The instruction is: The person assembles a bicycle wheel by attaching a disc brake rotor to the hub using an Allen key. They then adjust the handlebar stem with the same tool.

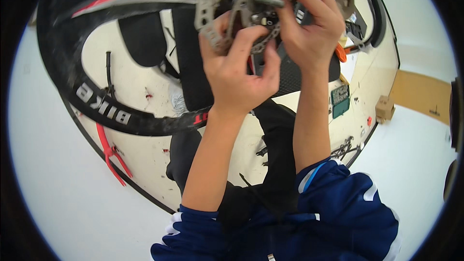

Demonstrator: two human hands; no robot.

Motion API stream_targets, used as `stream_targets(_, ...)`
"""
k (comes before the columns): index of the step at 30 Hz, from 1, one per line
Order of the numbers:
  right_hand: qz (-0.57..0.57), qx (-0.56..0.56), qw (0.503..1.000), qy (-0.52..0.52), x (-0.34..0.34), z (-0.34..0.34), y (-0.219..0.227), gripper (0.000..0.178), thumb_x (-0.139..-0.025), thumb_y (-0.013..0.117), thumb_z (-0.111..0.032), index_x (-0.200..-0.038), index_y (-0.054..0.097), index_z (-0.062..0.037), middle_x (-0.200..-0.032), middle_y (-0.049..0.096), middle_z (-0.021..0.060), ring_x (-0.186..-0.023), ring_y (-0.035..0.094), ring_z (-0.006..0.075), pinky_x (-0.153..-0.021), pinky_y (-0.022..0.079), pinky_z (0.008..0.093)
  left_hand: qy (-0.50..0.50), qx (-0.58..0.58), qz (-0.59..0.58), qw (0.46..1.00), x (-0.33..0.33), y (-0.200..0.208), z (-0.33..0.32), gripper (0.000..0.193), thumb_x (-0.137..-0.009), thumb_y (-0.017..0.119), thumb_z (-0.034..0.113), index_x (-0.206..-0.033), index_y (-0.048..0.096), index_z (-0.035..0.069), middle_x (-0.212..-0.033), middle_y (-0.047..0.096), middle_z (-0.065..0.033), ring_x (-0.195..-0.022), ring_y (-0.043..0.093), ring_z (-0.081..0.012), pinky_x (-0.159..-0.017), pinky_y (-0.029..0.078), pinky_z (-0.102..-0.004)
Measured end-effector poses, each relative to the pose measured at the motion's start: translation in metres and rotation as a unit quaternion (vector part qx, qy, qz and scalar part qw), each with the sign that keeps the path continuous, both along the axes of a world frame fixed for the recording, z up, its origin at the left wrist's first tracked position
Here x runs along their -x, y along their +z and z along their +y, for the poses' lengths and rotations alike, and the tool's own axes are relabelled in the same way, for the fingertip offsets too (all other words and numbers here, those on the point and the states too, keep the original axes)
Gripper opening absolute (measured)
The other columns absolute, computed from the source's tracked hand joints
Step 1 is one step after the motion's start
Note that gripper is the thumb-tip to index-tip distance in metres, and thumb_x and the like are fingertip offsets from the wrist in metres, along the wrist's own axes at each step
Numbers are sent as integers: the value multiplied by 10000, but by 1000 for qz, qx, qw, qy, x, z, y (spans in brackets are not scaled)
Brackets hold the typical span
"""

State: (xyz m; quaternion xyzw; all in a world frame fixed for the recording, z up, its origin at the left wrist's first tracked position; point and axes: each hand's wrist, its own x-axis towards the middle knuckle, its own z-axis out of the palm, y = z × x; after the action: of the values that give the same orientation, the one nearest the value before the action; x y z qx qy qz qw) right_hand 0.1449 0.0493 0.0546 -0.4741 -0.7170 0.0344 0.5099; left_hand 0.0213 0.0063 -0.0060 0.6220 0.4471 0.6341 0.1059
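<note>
A black spoked wheel point(60, 48) with a red and grey stripe is raised in front of me. At its hub sits a silver perforated brake disc point(205, 7), and a metal axle point(268, 1) sticks out toward the right. My left hand point(237, 70) is closed at the lower edge of the disc, some fingers behind it. Its thumb and forefinger are beside a curved, chain-like metal piece point(274, 34). Above the axle, my right hand point(311, 26) has thumb and forefinger pinched close to the hub; whatever lies between the fingertips is hidden.
Below, a pale work surface holds a red fork point(107, 149), a black bar point(108, 67), a dark green tool case point(340, 101) and black metal parts point(344, 149). Black padded pieces point(191, 67) lie behind my left hand. A cardboard box point(384, 108) stands at right.
</note>
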Motion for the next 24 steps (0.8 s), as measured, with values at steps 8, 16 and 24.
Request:
stream_targets(8,74,13,996,40,14,-1,1,237,-815,728,88,-1028,758,-13,-980,664,115,-772,681,175,-639,544,262,-12,13,37,999,6,2,-4,217,-757,718,35,-968,680,71,-779,648,-39,-964,552,-299,-826,448,-368)
stream_targets(16,63,-42,997,25,15,7,-5,212,-745,735,40,-920,778,-72,-879,701,43,-768,673,174,-671,535,263,-23,25,35,999,9,4,-3,206,-765,720,34,-963,681,77,-780,667,-44,-992,542,-311,-841,448,-380)
stream_targets(24,38,-22,999,25,15,6,-4,224,-777,728,73,-968,770,-36,-932,708,63,-825,676,159,-747,524,252,-25,24,41,999,11,3,-3,228,-763,719,35,-983,673,72,-795,665,-57,-995,538,-312,-839,454,-377)
